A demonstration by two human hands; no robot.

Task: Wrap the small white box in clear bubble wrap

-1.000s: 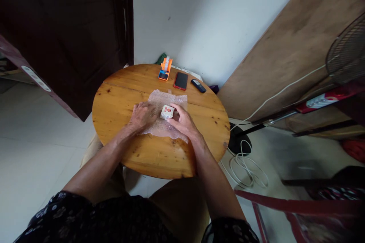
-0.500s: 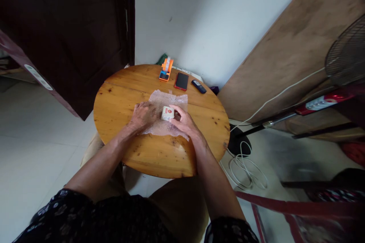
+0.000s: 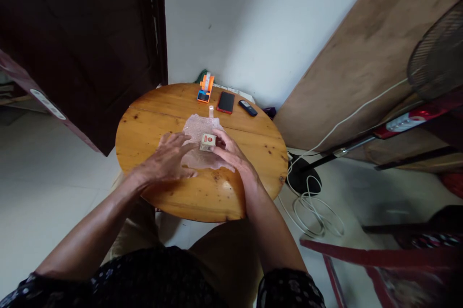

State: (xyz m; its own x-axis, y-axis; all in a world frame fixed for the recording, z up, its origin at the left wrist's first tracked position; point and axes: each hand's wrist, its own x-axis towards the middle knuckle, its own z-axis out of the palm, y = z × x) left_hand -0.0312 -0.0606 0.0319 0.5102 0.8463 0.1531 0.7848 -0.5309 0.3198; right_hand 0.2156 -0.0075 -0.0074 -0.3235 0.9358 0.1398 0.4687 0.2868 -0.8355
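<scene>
A small white box (image 3: pixel 208 141) with a red mark lies on a sheet of clear bubble wrap (image 3: pixel 197 127) in the middle of a round wooden table (image 3: pixel 152 115). My right hand (image 3: pixel 227 151) rests beside the box, its fingers curled against the box's right side. Over the near left part of the wrap, my left hand (image 3: pixel 166 158) hovers with its fingers spread, holding nothing. A short strip of tape (image 3: pixel 211 111) sticks up at the wrap's far edge.
At the table's far edge sit an orange tape dispenser (image 3: pixel 205 88), a red-cased phone (image 3: pixel 226 102) and a small dark phone (image 3: pixel 248 107). A plywood board (image 3: pixel 361 52) leans on the wall at right. A fan (image 3: pixel 437 52), white cable (image 3: pixel 314 207) and dark door (image 3: pixel 79 33) surround the table.
My left hand has lifted off the bubble wrap, drawn back toward me and spread its fingers. The right hand stays against the box. The camera has shifted slightly.
</scene>
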